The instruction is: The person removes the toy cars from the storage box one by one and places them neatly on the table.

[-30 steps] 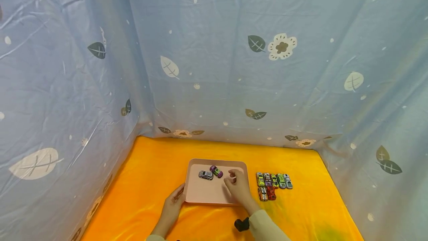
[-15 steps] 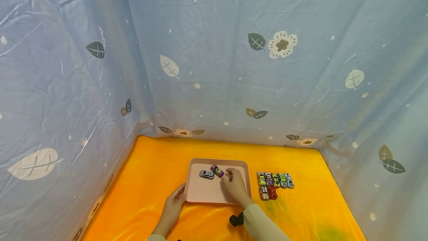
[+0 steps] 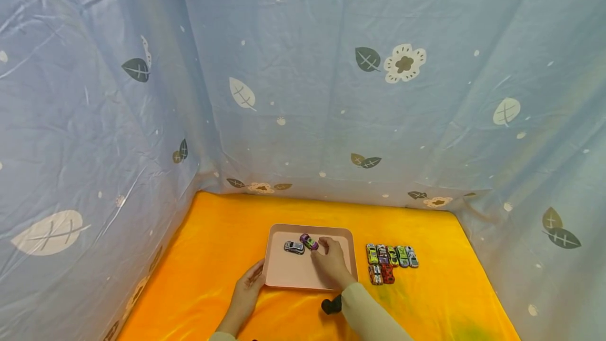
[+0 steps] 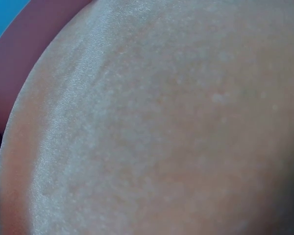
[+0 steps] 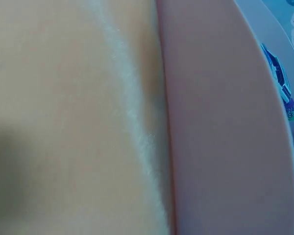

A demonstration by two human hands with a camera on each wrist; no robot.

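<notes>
In the head view, a pink tray point(image 3: 295, 280) holds a silver toy car point(image 3: 294, 247) and a purple-and-green toy car point(image 3: 309, 241), lying close together. My left hand point(image 3: 246, 286) grips the tray's left edge near its front corner. Over the tray, my right hand point(image 3: 331, 262) has its thumb and index finger parted, fingertips right at the near right end of the purple-and-green car. Blurred skin of the left hand point(image 4: 161, 122) fills most of the left wrist view. The right wrist view shows mostly skin, with part of a toy car point(image 5: 279, 73) at its right edge.
Right of the tray, several toy cars point(image 3: 392, 256) stand in a row, with a white-and-orange car point(image 3: 375, 274) and a red car point(image 3: 387, 273) in front. A black object point(image 3: 331, 305) is near the right sleeve point(image 3: 369, 312). Yellow cloth point(image 3: 227, 225) covers the surface, and blue patterned curtains point(image 3: 303, 93) surround it.
My right hand has moved left across the tray to the purple-and-green car. My left hand stays at the tray's edge, and the cars keep their places.
</notes>
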